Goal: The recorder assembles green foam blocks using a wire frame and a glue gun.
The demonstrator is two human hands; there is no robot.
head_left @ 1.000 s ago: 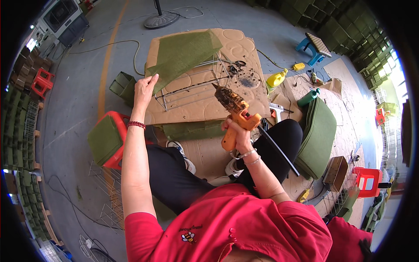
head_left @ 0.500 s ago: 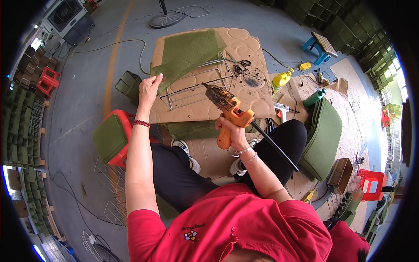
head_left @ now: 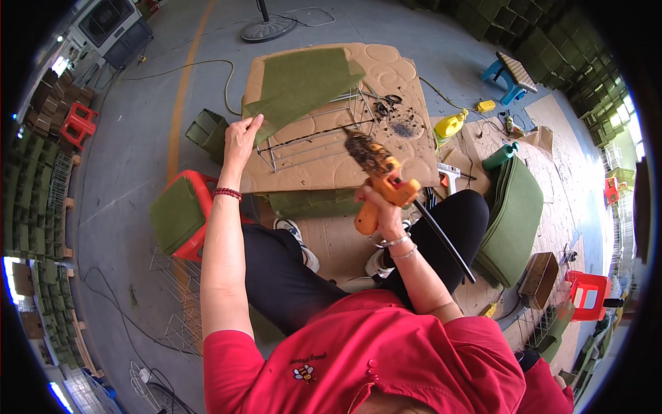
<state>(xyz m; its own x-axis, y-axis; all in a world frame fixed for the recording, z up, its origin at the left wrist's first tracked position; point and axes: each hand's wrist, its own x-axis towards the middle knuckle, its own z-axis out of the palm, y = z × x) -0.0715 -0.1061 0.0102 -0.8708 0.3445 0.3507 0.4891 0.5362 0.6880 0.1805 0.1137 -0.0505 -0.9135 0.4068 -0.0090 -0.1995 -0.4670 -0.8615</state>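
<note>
- The left hand (head_left: pixel 240 141) pinches the near-left corner of a thin, olive-green felt-like sheet (head_left: pixel 303 76) between thumb and fingers.
- The right hand (head_left: pixel 381 212) is wrapped around the handle of an orange plastic glue gun (head_left: pixel 376 164), its front end coated in dark residue and pointing up and to the left.
- A long, thin black rod (head_left: pixel 445 240) sticks out behind the glue gun, slanting down to the right.
- The green sheet lies partly on a cardboard-topped table (head_left: pixel 303 181), its near part overlapping a silver, box-shaped wire frame (head_left: pixel 303 140).
- One long bar of the wire frame carries a dark, uneven coating (whether the gun's tip touches the frame, I cannot tell).
- Black-handled scissors (head_left: pixel 392 99) lie just beyond the frame's right end, near dark crumbs and a smudge on the cardboard.
- Right of the table stand a yellow plastic bottle (head_left: pixel 449 127) and, nearer the person, a stack of curved green sheets (head_left: pixel 512 224).
- To the left, a red plastic stool (head_left: pixel 207 186) bears more green material.
</note>
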